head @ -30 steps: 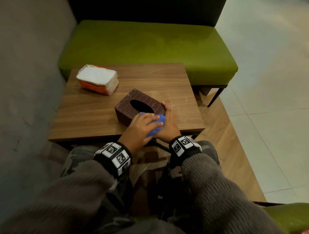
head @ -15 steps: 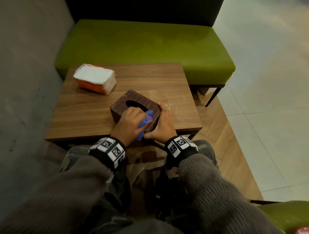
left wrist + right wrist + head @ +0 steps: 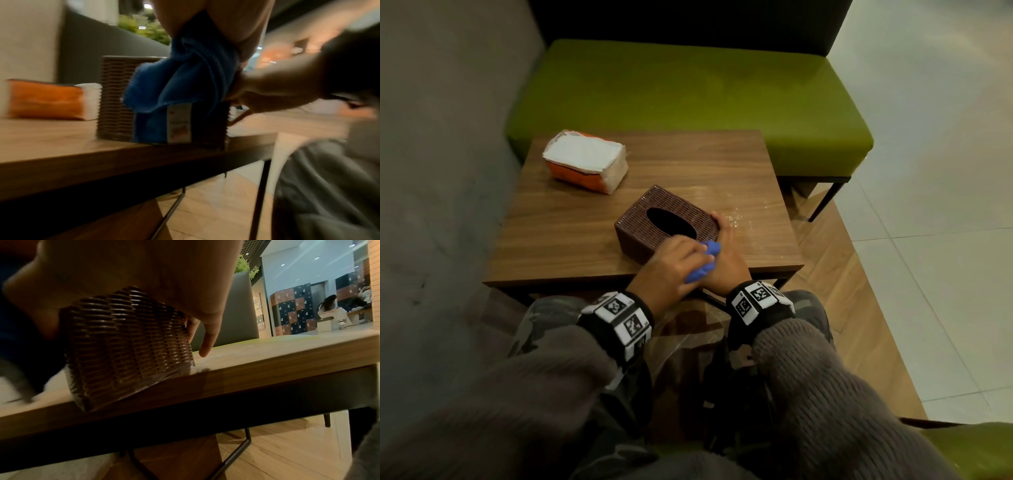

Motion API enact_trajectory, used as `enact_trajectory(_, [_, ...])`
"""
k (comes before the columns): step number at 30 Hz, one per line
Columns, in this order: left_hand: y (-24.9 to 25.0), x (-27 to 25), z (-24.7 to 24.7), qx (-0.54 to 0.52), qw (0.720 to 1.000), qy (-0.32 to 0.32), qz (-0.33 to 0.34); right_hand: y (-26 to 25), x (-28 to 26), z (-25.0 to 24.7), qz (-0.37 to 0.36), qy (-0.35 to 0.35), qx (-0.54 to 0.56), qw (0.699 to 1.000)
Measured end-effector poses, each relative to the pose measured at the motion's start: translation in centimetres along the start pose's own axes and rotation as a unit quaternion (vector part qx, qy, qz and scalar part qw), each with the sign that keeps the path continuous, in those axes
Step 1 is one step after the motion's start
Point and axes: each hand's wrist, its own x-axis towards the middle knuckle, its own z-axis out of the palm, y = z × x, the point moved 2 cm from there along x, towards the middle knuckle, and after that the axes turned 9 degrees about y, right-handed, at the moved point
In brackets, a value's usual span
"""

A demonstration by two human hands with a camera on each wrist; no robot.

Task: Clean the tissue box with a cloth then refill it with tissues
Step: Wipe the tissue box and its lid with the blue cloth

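A brown woven tissue box point(image 3: 667, 219) with an oval slot stands near the front edge of the wooden table point(image 3: 571, 233). My left hand point(image 3: 671, 263) grips a bunched blue cloth point(image 3: 703, 262) and presses it against the box's near side point(image 3: 115, 104); the blue cloth point(image 3: 185, 84) hangs down over that side. My right hand point(image 3: 724, 253) holds the box's right end, fingers wrapped round its far corner point(image 3: 127, 344). A pack of white tissues in an orange wrapper point(image 3: 587, 161) lies at the table's back left.
A green bench point(image 3: 688, 96) runs behind the table and a grey wall point(image 3: 431, 171) stands to the left. White specks lie on the table right of the box point(image 3: 736, 219). My knees sit under the table's front edge.
The left hand has rubbed the cloth along the box's near side, first leftward, then back to the near right corner. The right hand has kept hold of the box's right end.
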Motion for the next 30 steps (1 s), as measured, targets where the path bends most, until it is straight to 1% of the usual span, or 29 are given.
enact_trajectory(1, [0.1,0.0,0.1,-0.008,0.999,-0.023,0.021,0.1,0.0,0.0,0.004,0.005,0.005,1.000])
enact_trajectory(2, [-0.4,0.4,0.0,-0.011,0.999,-0.027,0.014,0.2,-0.1,0.1,0.009,0.007,0.003,1.000])
enact_trajectory(5, [-2.4,1.0,-1.1,-0.008,0.992,0.055,-0.109,0.1,0.1,0.2,0.017,0.011,0.002,1.000])
enact_trajectory(6, [-2.5,0.6,-1.2,-0.004,0.990,0.070,-0.120,0.2,0.0,0.2,0.017,0.013,0.004,1.000])
enact_trajectory(7, [-2.2,0.0,-1.1,0.000,0.992,0.073,-0.101,0.2,0.0,0.1,0.015,0.009,0.005,1.000])
enact_trajectory(9, [-1.0,-1.3,-0.9,-0.013,0.999,0.035,-0.022,0.3,0.0,-0.1,0.006,-0.005,0.011,1.000])
enact_trajectory(10, [-1.4,-1.5,-1.2,-0.026,1.000,0.014,0.003,0.3,0.0,-0.1,0.003,-0.007,0.011,1.000])
enact_trajectory(11, [-2.4,-1.3,-1.8,-0.030,1.000,0.003,0.003,0.4,0.1,-0.1,0.002,-0.005,0.009,1.000])
enact_trajectory(12, [-3.7,-0.9,-2.3,-0.024,0.999,0.012,-0.021,0.2,0.1,-0.1,0.003,-0.005,0.008,1.000])
enact_trajectory(13, [-5.1,-0.4,-3.0,-0.013,0.997,0.037,-0.068,0.2,0.2,-0.1,0.003,-0.008,0.009,1.000])
enact_trajectory(15, [-7.3,0.0,-4.1,0.007,0.981,0.093,-0.169,0.1,0.3,-0.1,0.004,-0.011,0.007,1.000])
enact_trajectory(16, [-7.6,0.0,-4.1,0.016,0.974,0.113,-0.196,0.0,0.4,-0.2,0.007,-0.014,0.003,1.000])
enact_trajectory(17, [-7.1,-0.3,-3.9,0.023,0.972,0.125,-0.199,0.0,0.4,-0.3,0.006,-0.017,-0.002,1.000])
enact_trajectory(18, [-6.1,-0.7,-3.4,0.021,0.976,0.122,-0.182,0.1,0.5,-0.3,0.005,-0.021,-0.005,1.000])
enact_trajectory(20, [-3.8,-2.1,-2.6,-0.008,0.992,0.076,-0.100,0.1,0.6,-0.4,0.001,-0.032,-0.009,0.999])
enact_trajectory(21, [-3.7,-2.4,-2.7,-0.020,0.996,0.049,-0.068,0.1,0.7,-0.4,0.000,-0.037,-0.009,0.999])
enact_trajectory(22, [-4.3,-2.4,-3.2,-0.027,0.997,0.035,-0.061,0.0,0.7,-0.4,0.001,-0.039,-0.007,0.999])
enact_trajectory(23, [-5.3,-2.1,-3.8,-0.024,0.995,0.042,-0.083,0.0,0.8,-0.5,0.005,-0.041,-0.004,0.999])
enact_trajectory(25, [-7.7,-1.3,-5.0,-0.014,0.980,0.100,-0.174,0.0,0.9,-0.6,0.010,-0.046,0.003,0.999])
enact_trajectory(26, [-8.3,-1.2,-5.2,-0.010,0.971,0.122,-0.204,-0.1,0.9,-0.6,0.011,-0.048,0.005,0.999])
enact_trajectory(27, [-8.0,-1.2,-5.0,-0.001,0.968,0.134,-0.211,-0.1,0.9,-0.6,0.011,-0.049,0.007,0.999])
enact_trajectory(28, [-7.1,-1.4,-4.4,0.007,0.972,0.128,-0.199,-0.2,0.9,-0.6,0.012,-0.051,0.008,0.999])
enact_trajectory(30, [-4.6,-2.7,-3.3,-0.002,0.990,0.074,-0.117,-0.3,0.8,-0.6,0.010,-0.051,0.010,0.999])
